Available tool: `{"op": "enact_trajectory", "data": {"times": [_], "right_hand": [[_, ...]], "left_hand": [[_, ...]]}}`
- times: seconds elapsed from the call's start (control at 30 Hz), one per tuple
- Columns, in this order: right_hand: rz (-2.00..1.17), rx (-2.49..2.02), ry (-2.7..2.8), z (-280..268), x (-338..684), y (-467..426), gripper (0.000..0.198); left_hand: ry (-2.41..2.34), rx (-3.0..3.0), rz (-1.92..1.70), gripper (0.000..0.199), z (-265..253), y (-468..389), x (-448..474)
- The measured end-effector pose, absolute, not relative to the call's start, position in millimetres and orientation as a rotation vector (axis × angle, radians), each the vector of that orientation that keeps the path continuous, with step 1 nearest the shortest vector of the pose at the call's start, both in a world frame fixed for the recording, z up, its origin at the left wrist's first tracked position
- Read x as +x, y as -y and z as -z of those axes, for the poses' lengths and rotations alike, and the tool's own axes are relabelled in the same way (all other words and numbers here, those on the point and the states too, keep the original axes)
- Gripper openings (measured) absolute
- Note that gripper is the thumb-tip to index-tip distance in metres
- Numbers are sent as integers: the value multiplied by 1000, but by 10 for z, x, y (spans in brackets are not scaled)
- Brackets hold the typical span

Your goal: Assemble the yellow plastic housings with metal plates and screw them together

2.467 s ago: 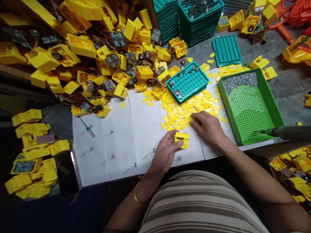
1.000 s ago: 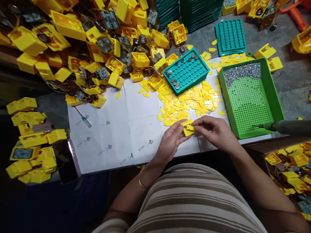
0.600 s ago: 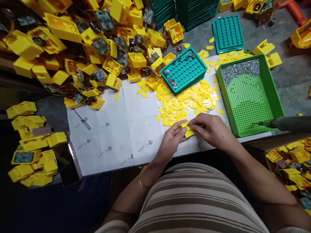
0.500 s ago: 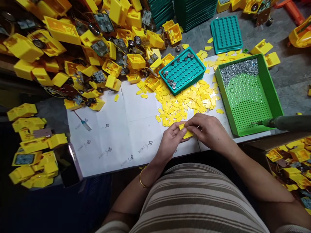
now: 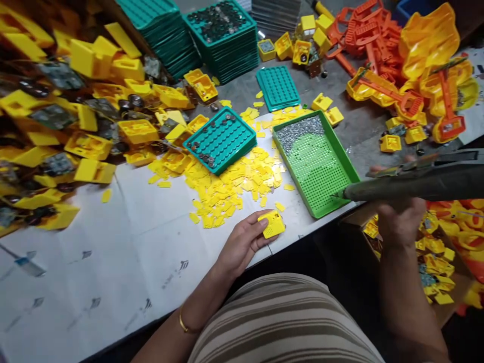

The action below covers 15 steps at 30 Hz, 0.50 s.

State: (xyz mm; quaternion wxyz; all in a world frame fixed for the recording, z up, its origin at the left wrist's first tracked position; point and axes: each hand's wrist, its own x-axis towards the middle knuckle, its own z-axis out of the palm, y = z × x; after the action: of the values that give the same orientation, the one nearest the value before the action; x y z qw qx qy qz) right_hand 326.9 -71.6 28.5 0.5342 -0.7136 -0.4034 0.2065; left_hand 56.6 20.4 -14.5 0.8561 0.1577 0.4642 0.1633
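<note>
My left hand [image 5: 242, 239] pinches a small yellow plastic box [image 5: 273, 224], its face with small holes turned up, above the front edge of the white-covered table. At the right, my right hand [image 5: 401, 217] is wrapped from below around a dark electric screwdriver [image 5: 412, 184]. The tool's body hides part of that hand, and the fingers on its far side are blurred. Its bit points left, over a green perforated tray [image 5: 315, 209] holding a heap of small silver screws [image 5: 302, 128].
Loose yellow plates [image 5: 230, 186] lie around a teal tray [image 5: 227, 136] with several round metal parts. Yellow housings [image 5: 86, 146] pile up at left. Stacked teal trays [image 5: 227, 55] stand behind, with orange parts [image 5: 366, 40] at back right. A box of yellow parts [image 5: 434, 267] sits below the right hand.
My right hand has left the yellow box and moved right to the screwdriver. The left hand still holds the box, now with its holed face showing. The view has swung to the right.
</note>
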Motion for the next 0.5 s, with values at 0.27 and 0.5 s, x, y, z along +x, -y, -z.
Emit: {"op": "enact_trajectory", "data": {"times": [0.27,0.5], "right_hand": [[-698,-1454,1271,-282,3452,331,38],[-672,-1380,1111,-219,3245,-147,46]], "left_hand": [[-955,417,-224,30,130,-147,939],[-1005,460,-294,28,198,-297,1141]]}}
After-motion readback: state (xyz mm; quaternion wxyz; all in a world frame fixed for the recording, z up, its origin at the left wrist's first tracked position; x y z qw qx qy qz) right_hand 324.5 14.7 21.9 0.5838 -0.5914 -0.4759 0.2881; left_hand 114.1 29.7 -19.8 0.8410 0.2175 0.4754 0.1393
